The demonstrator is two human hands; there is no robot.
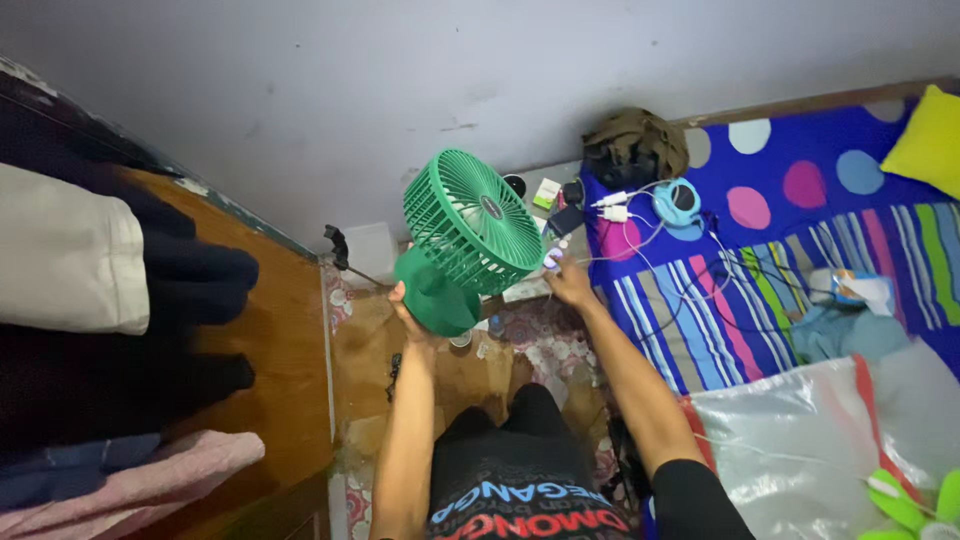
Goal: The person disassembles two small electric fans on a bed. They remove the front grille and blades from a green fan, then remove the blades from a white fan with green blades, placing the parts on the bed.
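Head view: left hand point(412, 312) grips green fan point(470, 235) by its base, fan upright, tilted right; right hand point(570, 283), just right of fan, pinches white cable point(640, 243) from bed point(800, 200).

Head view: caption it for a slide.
Left hand holds a green fan; right hand grips a white cable.

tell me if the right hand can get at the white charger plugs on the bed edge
Probably yes. The right hand is already stretched out near the mattress edge, just below the white charger plugs, with only loose white cables between them. The left hand holds the green fan, off to the side.
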